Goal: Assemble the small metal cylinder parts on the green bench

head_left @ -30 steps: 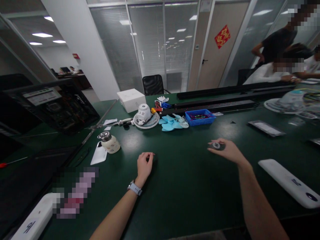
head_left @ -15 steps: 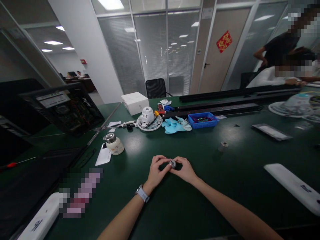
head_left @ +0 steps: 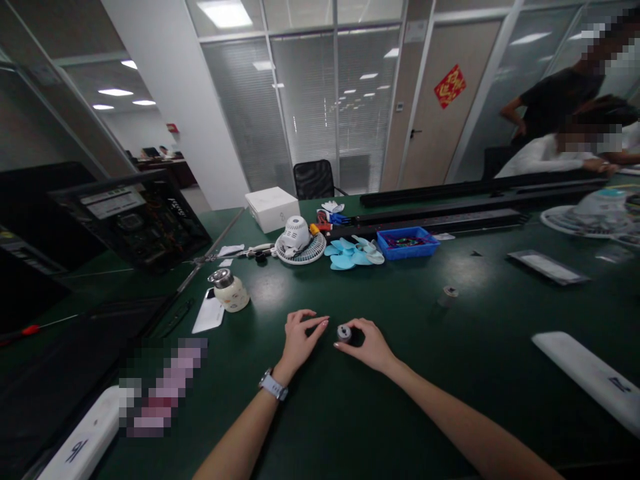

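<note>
A small grey metal cylinder (head_left: 344, 333) with a dark hole in its top stands between the thumb and fingers of my right hand (head_left: 371, 343). My left hand (head_left: 300, 339), a watch on its wrist, is just left of the cylinder and apart from it. Its thumb and index fingertips come together in a pinch; anything between them is too small to make out. A second, similar metal cylinder (head_left: 449, 295) stands on the green table (head_left: 320, 413), off to the right.
Across the table lie light-blue fan blades (head_left: 345, 255), a white fan housing (head_left: 296, 235), a blue tray (head_left: 407, 248) of wires and long black bars (head_left: 440, 220). At left are a cream jar (head_left: 230, 291) and a phone (head_left: 209, 312). Other people are at the far right.
My left hand has let go of the cylinder and moved left, its thumb and index finger pinched. The right hand stays at the cylinder, whose top now shows more fully.
</note>
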{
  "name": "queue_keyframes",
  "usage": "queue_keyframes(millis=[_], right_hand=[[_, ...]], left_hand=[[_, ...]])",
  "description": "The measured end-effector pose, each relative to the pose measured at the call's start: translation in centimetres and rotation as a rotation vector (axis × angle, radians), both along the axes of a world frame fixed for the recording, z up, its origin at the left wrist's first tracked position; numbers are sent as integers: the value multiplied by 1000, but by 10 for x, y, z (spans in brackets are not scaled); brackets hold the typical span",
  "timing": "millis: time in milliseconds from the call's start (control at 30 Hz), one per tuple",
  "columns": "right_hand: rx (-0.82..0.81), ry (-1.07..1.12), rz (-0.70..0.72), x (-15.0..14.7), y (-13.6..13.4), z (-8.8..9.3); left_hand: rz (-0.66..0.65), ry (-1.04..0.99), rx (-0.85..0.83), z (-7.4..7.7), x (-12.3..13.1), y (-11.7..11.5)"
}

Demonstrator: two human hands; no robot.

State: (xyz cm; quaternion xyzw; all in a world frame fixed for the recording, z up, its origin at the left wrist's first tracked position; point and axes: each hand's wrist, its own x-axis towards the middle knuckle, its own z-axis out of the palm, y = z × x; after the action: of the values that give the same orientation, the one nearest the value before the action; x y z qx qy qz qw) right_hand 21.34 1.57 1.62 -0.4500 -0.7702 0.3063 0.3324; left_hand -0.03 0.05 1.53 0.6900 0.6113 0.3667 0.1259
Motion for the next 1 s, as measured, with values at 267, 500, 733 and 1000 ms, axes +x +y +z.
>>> queue_keyframes(millis=[267,500,733,1000], right_hand=[[39,-19,12,7,3,1],[-59,-171,79,100,28,57],[-351,-251,-287,241,49,50],[-265,-182,-354,250,47,42]], left_hand=[[102,77,-40,-8,-1,1],[200,-146,7,-11,-6,8],[217,-173,12,-14,-5,8],[198,-160,5,-14,-5,9]])
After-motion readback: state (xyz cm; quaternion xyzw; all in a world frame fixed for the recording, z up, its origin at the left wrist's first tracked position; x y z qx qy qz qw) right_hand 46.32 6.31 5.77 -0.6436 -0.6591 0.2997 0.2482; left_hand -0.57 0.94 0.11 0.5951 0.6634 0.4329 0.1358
